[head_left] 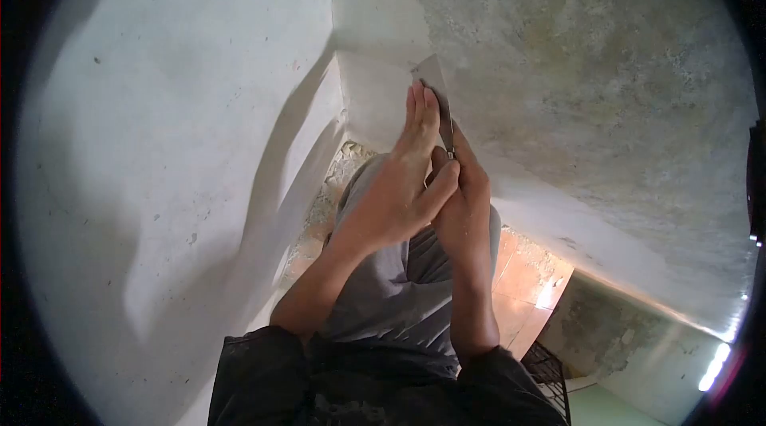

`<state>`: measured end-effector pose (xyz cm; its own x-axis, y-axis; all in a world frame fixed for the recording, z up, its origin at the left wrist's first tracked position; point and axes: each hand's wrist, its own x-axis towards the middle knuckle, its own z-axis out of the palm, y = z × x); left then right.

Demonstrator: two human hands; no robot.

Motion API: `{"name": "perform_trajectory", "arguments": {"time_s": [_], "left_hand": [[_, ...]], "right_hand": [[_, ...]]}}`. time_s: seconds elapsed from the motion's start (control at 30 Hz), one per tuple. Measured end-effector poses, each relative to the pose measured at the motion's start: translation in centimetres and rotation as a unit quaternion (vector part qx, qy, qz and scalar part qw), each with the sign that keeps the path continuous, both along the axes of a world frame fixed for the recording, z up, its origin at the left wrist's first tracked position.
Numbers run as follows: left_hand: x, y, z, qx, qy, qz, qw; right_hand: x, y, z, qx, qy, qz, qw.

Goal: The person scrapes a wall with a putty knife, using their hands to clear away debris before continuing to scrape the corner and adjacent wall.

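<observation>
A putty knife (440, 103) with a thin, flared metal blade points up and away from me, near the corner of the walls. My right hand (465, 203) is closed around its handle, which is mostly hidden by the fingers. My left hand (399, 175) has its fingers stretched out together along the blade's left side, with the fingertips at the blade. Its thumb lies across toward my right hand. Both hands are in front of my grey trousers (391, 282).
A pale wall (175, 123) rises on the left. Another wall (574, 75), with rough, patchy grey plaster, stands on the right. Crumbled debris (343, 159) lies along the floor's edge. Orange floor tiles (523, 290) and a dark metal rack (547, 370) show at lower right.
</observation>
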<state>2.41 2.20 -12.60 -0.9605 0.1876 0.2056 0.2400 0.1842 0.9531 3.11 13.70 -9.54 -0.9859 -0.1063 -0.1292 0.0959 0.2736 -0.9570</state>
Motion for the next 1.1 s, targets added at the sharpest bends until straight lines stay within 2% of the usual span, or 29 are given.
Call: {"name": "perform_trajectory", "arguments": {"time_s": [0.03,0.07,0.13,0.17,0.23,0.27,0.33,0.37,0.4,0.47,0.53,0.6,0.63,0.7,0.77,0.83,0.93,1.1], "left_hand": [[-0.2,-0.2,0.0,-0.018,0.005,0.017,1.000],[0.1,-0.3,0.3,-0.020,0.006,0.017,1.000],[0.7,-0.1,0.9,0.010,-0.008,-0.040,0.999],[0.5,-0.1,0.8,0.012,-0.010,-0.033,0.999],[-0.4,-0.3,0.7,0.031,-0.048,0.028,0.998],[-0.2,-0.4,0.9,0.028,-0.041,0.027,0.998],[0.6,-0.6,1.5,0.094,-0.060,-0.042,0.993],[0.4,-0.7,1.7,0.093,-0.055,-0.037,0.993],[0.1,-0.7,2.0,0.073,-0.075,-0.031,0.994],[0.3,-0.5,2.3,0.051,-0.091,-0.030,0.994],[0.7,-0.3,2.3,-0.002,-0.011,-0.027,1.000],[0.0,-0.3,2.3,0.004,-0.016,-0.001,1.000],[0.1,-0.1,2.1,0.011,-0.032,0.019,0.999],[0.2,-0.1,1.9,-0.012,-0.026,0.017,0.999],[0.6,-0.1,1.7,-0.035,-0.030,0.017,0.999],[0.8,-0.3,1.7,0.001,-0.039,-0.001,0.999],[0.8,-0.3,2.0,0.020,-0.075,-0.015,0.997],[1.0,0.0,1.7,0.001,-0.036,-0.020,0.999]], "right_hand": [[-0.1,0.0,0.1,0.021,-0.048,0.014,0.999],[0.3,-0.1,0.3,0.020,-0.046,0.014,0.999],[1.1,-0.1,0.5,0.038,0.021,-0.018,0.999],[0.5,-0.2,0.1,0.039,0.019,-0.011,0.999],[-0.9,-0.7,-1.1,-0.021,0.063,0.021,0.998],[-0.5,-0.6,-0.4,-0.036,0.031,0.035,0.998],[0.4,-1.3,0.8,-0.044,0.048,-0.001,0.998],[0.6,-1.5,1.1,-0.049,0.058,-0.034,0.997],[0.2,-0.8,1.3,-0.078,-0.045,-0.014,0.996],[0.6,-0.4,0.4,-0.074,-0.006,-0.010,0.997],[0.4,-0.1,0.0,-0.069,0.039,-0.007,0.997],[-0.1,0.0,-0.2,-0.066,0.060,0.011,0.996],[0.1,0.1,-0.6,-0.066,0.061,0.010,0.996],[-0.4,-0.2,-0.8,-0.145,0.017,0.028,0.989],[0.2,-0.2,0.2,-0.115,0.050,0.026,0.992],[0.6,-0.2,1.0,-0.074,-0.019,0.016,0.997],[0.7,-0.1,0.6,-0.081,-0.006,0.004,0.997],[1.1,0.1,0.4,-0.117,0.017,0.001,0.993]]}}
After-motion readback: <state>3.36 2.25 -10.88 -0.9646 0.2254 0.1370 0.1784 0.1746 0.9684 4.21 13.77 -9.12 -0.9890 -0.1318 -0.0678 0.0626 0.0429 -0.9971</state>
